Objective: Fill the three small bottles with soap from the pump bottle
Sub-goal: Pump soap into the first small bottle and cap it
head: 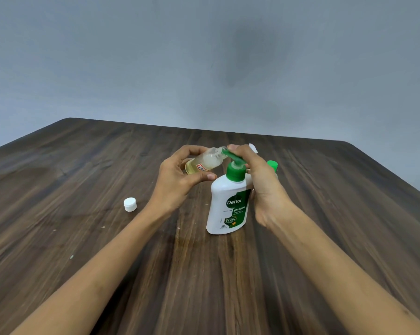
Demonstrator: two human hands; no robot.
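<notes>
Fingers of the left hand curl round one small clear bottle, thumb under it and the other fingers over its far side, holding it tilted in the air with its open mouth turned toward the green nozzle of the pump bottle. That small bottle shows a pale yellowish liquid in its lower part and a red-edged label on its side. The right hand lies against the right side of the single white pump bottle, its fingers bent over the green pump head from above and pressing on it; the nozzle tip sits right at the small bottle's mouth. One pump bottle stands upright on the dark wooden table, near the middle, and carries a green and white label. Behind the right hand a green cap peeks out, on top of a second small bottle that is mostly hidden, and a white rounded piece shows past the fingertips; what it belongs to cannot be told. One loose white cap rests on the table well to the left of the hands. Both bare forearms reach in from the near edge.
</notes>
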